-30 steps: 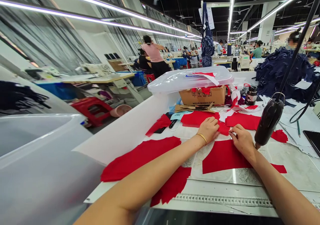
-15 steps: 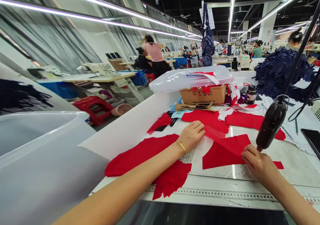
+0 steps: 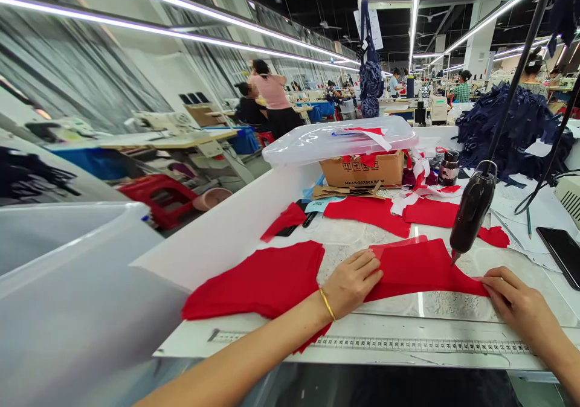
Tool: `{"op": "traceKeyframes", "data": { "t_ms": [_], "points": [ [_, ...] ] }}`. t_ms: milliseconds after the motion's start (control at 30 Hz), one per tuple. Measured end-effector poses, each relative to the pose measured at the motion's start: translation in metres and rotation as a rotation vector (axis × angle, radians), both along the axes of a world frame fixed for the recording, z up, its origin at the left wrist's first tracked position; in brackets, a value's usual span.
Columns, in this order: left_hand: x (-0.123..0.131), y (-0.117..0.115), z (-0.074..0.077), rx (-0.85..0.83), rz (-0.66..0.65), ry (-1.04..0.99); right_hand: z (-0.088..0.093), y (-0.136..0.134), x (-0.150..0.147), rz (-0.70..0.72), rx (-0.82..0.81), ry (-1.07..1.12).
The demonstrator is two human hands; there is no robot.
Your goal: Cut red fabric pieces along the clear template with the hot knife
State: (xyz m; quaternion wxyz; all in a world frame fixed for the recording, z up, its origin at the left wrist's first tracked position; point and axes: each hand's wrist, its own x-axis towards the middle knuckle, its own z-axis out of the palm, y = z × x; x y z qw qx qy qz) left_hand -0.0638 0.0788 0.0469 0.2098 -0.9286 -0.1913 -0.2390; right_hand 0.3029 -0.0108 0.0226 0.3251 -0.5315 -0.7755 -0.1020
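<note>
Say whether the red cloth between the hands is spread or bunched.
Spread: the red cloth lies smooth between left hand and right hand.

Fabric panel point(image 3: 408, 271) on desk point(image 3: 190, 337), between left hand point(image 3: 356, 277) and right hand point(image 3: 521, 298). Fabric stack point(image 3: 254, 280) left of panel. Measuring tape point(image 3: 399, 345) along desk's near edge, before panel. Behind panel, further fabric pieces point(image 3: 369, 212); behind those, cardboard box point(image 3: 362, 171), plastic lid point(image 3: 308, 141) on top. Jar point(image 3: 449, 168) right of box; heap of fabric strips point(image 3: 502, 120) behind jar, to right. Corded hand tool point(image 3: 472, 211) hanging tip-down at panel's far right edge. Smartphone point(image 3: 562, 253) at far right, pencil point(image 3: 528, 223) left of it. Plastic bin point(image 3: 67, 322) left of desk, stool point(image 3: 149, 197) behind bin.
</note>
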Motion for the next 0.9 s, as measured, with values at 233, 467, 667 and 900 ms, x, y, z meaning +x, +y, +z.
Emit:
{"op": "traceKeyframes", "data": {
  "t_ms": [233,467,667,900],
  "points": [
    [0.013,-0.011,-0.001,-0.01,-0.026,-0.031,-0.004,-0.004,0.011,-0.056,0.003,0.055],
    [0.021,-0.021,-0.001,-0.04,-0.032,-0.081,0.0,-0.009,0.021,-0.066,-0.04,0.068],
    [0.023,-0.021,-0.007,-0.087,-0.02,-0.108,-0.004,-0.014,0.028,-0.066,-0.09,0.056],
    [0.022,-0.025,-0.011,-0.145,0.002,-0.122,-0.006,-0.016,0.029,-0.076,-0.117,0.064]
  ]
}}
